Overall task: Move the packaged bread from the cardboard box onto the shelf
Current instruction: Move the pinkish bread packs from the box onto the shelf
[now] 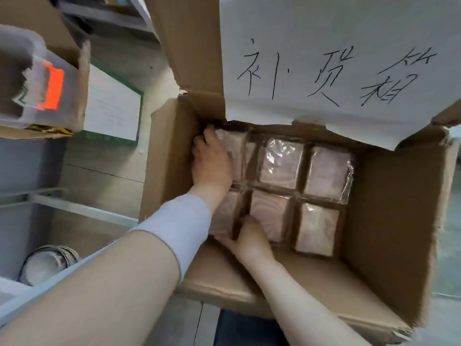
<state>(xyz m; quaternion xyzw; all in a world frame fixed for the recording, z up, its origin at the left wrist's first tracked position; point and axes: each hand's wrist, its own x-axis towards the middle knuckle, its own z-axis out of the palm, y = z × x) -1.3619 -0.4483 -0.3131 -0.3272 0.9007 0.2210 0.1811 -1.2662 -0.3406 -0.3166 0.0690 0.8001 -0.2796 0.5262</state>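
Observation:
An open cardboard box (389, 221) stands below me, holding several clear-wrapped packs of sliced bread (280, 163) set on end in two rows. My left hand (212, 161) reaches into the far left corner and its fingers curl over the top of the far-left bread pack (235, 151). My right hand (249, 238) is at the near row, fingers tucked in around the near-left bread pack (223, 216) at the box's near wall. The shelf is not clearly in view.
A white paper sheet (336, 58) with handwritten characters is stuck on the raised far flap. A plastic bin with an orange label (50, 88) sits on another carton at the left. A green-edged sign (112, 106) and a roll of tape (47, 263) lie on the floor.

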